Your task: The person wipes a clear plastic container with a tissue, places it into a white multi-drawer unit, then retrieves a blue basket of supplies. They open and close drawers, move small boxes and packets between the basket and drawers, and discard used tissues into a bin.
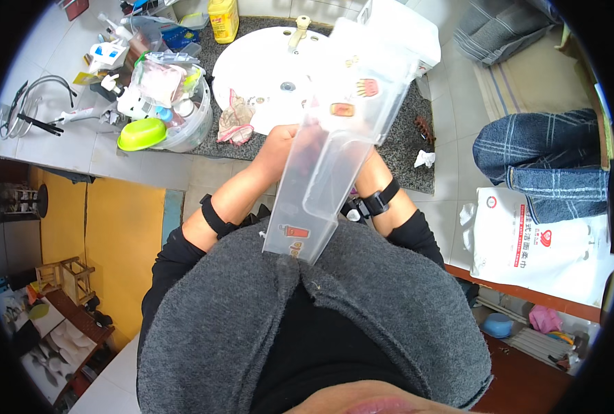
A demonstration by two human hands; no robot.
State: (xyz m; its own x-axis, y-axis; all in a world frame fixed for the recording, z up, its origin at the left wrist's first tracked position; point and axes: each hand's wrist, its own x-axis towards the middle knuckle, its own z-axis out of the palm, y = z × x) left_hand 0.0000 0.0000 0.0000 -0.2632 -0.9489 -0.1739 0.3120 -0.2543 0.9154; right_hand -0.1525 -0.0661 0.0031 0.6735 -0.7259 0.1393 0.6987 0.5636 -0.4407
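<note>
The left hand (277, 153) is gripping the left edge of a long translucent plastic container (300, 186) bearing red-and-yellow stickers (368, 87); the right hand (371, 171) is sitting at its right side, fingers too hidden to tell their hold. The container is slanting from the chest over a white oval sink (241, 62). A white plastic package (497, 241) is showing dark lettering and a red band.

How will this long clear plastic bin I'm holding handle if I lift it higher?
The clear plastic bin will probably feel light for its size, since its see-through walls look thin. It's likely fairly stiff, keeping its boxy shape beside the left hand. Its smooth-looking sides might slip.
</note>
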